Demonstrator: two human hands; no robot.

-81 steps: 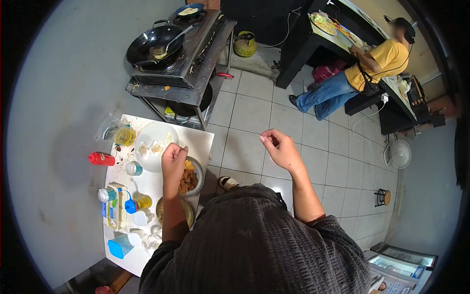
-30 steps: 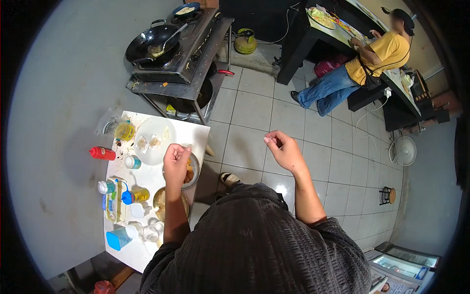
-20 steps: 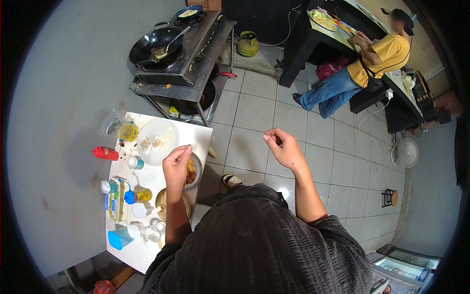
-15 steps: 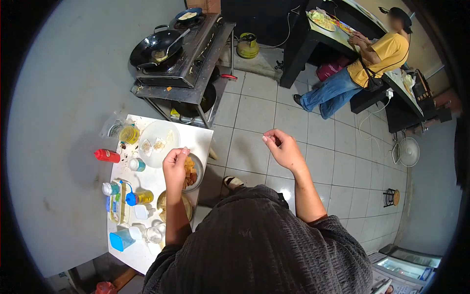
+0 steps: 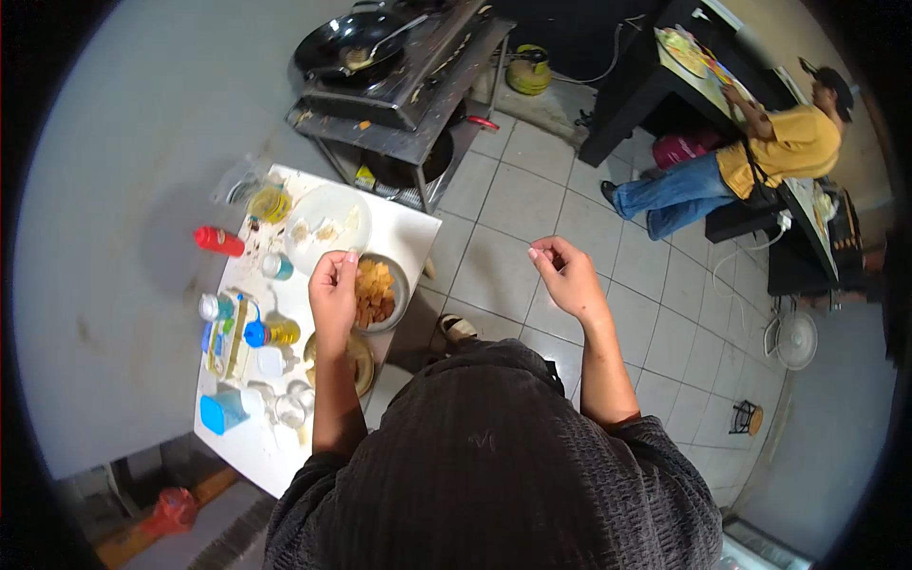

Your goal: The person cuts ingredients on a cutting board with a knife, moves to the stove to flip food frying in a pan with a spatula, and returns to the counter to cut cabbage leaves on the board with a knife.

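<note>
My left hand (image 5: 334, 293) is raised over the right side of the white table, its fingers curled and the thumb tip pressed to the index finger. Nothing shows in that pinch. Just beside it, and partly behind it in view, is a bowl of brown and orange cut pieces (image 5: 375, 290). My right hand (image 5: 572, 282) hangs in the air above the tiled floor, thumb and index finger pinched together, with no object visible in it. A second bowl (image 5: 359, 366) is partly hidden by my left forearm. A pale plate (image 5: 353, 220) with small whitish lumps lies beyond my left hand.
On the table (image 5: 413, 231) stand a red bottle (image 5: 218, 240), a blue-capped oil bottle (image 5: 277, 332), a blue-lidded container (image 5: 220, 411) and several jars. Beyond is a stove with a black wok (image 5: 328, 47). A person in yellow (image 5: 793, 142) stands at a far counter.
The view has shifted, so the table and stove sit farther right and higher in it. Both my hands stay raised and pinched. The person at the counter has lowered an arm slightly.
</note>
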